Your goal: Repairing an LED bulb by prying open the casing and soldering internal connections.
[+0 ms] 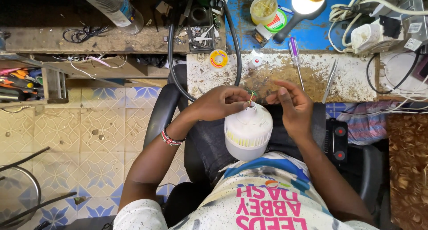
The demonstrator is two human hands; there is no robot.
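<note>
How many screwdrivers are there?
At least 2. One purple-handled screwdriver lies on the workbench beyond the white bulb. More colourful handles sit bunched in a rack at far left, too crowded to count; others may be hidden.

Open air between my left hand (218, 103) and right hand (290, 106) above the bulb (248, 133), screwdriver (295, 58), tweezers (330, 80) and black cable (171, 56) crowding the bench (356, 80) just beyond my fingers

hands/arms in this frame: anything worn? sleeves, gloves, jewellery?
Both arms are bare to the short sleeves of a white speckled T-shirt. No gloves on either hand. The left hand has a red, white and dark beaded bracelet at the wrist. The right hand wears nothing visible.
</note>
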